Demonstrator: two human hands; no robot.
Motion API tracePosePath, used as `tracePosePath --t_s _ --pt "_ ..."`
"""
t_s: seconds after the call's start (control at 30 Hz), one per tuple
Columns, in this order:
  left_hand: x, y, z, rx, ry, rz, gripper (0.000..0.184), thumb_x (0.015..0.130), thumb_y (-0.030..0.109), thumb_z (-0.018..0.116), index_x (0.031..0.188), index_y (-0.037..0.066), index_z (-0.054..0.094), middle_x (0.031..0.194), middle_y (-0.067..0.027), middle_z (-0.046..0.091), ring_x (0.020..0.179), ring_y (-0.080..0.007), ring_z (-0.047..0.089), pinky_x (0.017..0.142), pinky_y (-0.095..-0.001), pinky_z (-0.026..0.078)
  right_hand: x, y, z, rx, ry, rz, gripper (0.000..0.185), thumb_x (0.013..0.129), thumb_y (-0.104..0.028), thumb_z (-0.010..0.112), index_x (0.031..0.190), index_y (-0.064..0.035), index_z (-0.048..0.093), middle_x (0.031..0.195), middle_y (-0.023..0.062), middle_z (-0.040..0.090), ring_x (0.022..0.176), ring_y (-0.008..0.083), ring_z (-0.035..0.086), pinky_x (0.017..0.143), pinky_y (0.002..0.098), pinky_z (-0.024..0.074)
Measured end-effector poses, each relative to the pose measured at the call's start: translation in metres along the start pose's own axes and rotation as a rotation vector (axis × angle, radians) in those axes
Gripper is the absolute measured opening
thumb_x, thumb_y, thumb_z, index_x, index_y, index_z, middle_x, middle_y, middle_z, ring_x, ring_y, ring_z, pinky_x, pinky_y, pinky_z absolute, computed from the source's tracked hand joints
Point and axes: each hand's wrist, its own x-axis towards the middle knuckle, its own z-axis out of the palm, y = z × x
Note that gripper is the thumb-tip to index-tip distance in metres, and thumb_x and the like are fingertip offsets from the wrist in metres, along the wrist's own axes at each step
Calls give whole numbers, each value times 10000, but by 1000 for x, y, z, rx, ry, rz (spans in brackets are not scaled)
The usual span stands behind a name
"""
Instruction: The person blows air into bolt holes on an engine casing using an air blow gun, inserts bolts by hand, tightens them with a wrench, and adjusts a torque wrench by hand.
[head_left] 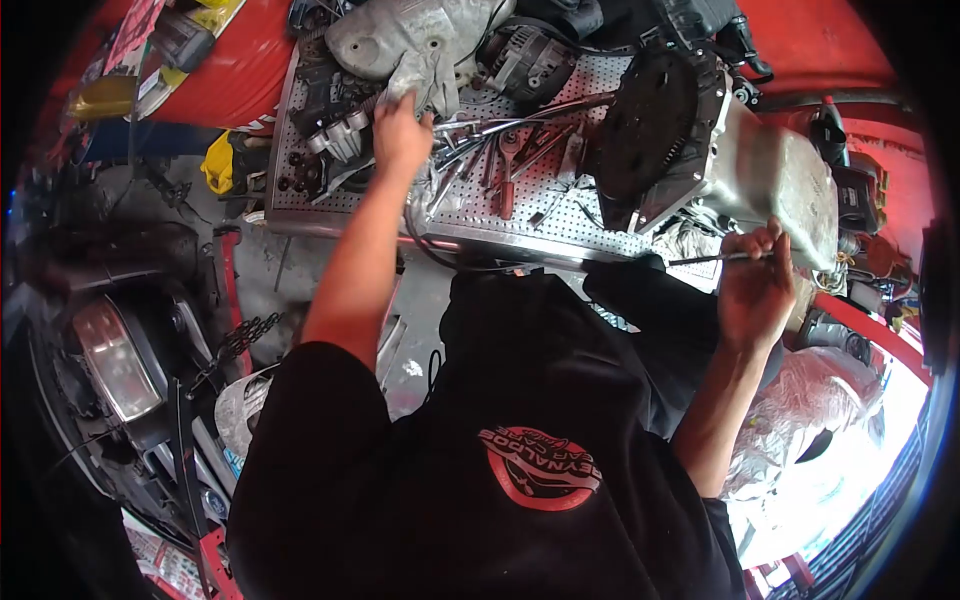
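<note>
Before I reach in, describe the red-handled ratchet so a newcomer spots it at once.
Start at the perforated metal bench top. Between the left hand and the big dark toothed disc, find the loose tools; the ratchet lies there, handle toward the near edge. Its bright red grip sets it apart from the darker tools beside it.

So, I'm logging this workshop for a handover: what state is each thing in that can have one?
Left hand: on the rag, grip unclear
Rag: crumpled
Right hand: closed on the slim metal tool
Slim metal tool: held
Red-handled ratchet: lying down, unheld
Alternator: unheld
Toothed disc: upright, tilted
Metal cover: stained
Perforated bench: cluttered
</note>
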Motion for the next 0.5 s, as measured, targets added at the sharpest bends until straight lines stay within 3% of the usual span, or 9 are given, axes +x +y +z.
tracePosePath --t_s 0.07,0.13,0.2,0.27,0.33,0.4,0.47,0.5 --pt "-47 6 -4 37 24 -260 237 872 210 652 1059 64 646 877 -216 689 897 -414 636 839 -500 503 -10 11 -1 24 -44 -19 261 1048 -205 466 1151 9 573 834 15 516 752 119 482 829 329 393" --pt "-94 5 -7 101 -76 -414 195 872 175 622 1040 80 649 909 -208 693 903 -396 643 816 -512 509 -15 19 9 28 50 -57 255 1049 -219 461 1111 -1 579 790 -2 469 703 105 434 780 313 375" --pt "-137 -32 21 97 -10 -413 227 868 171 617 1074 80 647 953 -225 688 962 -397 641 852 -506 508 -15 23 12 75 -43 -12 234 1045 -224 467 1062 -19 577 768 -8 442 674 102 401 744 304 361" --pt "-162 -68 47 212 190 -436 282 863 174 615 1129 84 642 998 -231 686 1022 -403 633 886 -495 506 -10 31 28 103 7 -14 252 1040 -258 473 981 -38 580 725 -14 412 634 103 362 687 303 342" --pt "-163 -77 55 200 164 -387 290 851 166 616 1125 81 659 1021 -244 680 1057 -417 623 950 -494 478 -5 44 49 105 -85 47 298 1034 -305 480 913 -53 583 678 -23 382 598 100 326 628 295 312" --pt "-154 -78 53 -26 -332 -531 266 839 155 621 1085 72 680 1044 -242 677 1064 -433 611 982 -517 439 4 73 81 54 17 70 358 1024 -362 482 796 -91 535 630 -44 327 552 95 276 571 287 264" --pt "-152 -86 58 -118 -307 -534 217 813 140 634 1007 56 684 1012 -235 675 1013 -438 613 972 -528 425 27 111 88 62 -44 177 374 1017 -390 474 765 -117 505 586 -48 289 502 107 257 539 297 252" --pt "-148 -80 48 -83 -126 -436 199 796 114 637 981 55 676 986 -219 675 984 -434 609 949 -520 432 35 130 96 80 -45 210 363 1007 -382 494 762 -115 506 584 -54 288 510 98 240 543 289 242"
